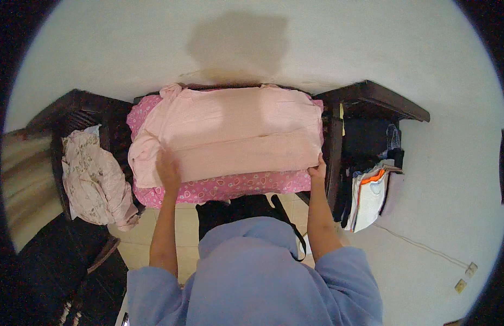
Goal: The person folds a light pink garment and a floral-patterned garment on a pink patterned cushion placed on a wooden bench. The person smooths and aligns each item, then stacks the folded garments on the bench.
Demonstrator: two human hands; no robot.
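Note:
A pale pink garment (235,136) lies spread sideways over a pink patterned cloth (230,188), its left part bunched into folds. At the garment's near right corner, my right hand (318,169) pinches the edge, thumb and fingers closed on the fabric. My left hand (168,171) is over the garment's near left part, by the folds. Motion smears its fingers, so I cannot tell whether they grip the cloth.
On the left, a crumpled floral garment (94,176) hangs over a dark wooden rack. A dark wooden shelf (368,98) at the right holds a stack of folded clothes (371,195). Behind the patterned cloth rises a pale wall (344,43). A cable (420,247) runs to wall sockets at the lower right.

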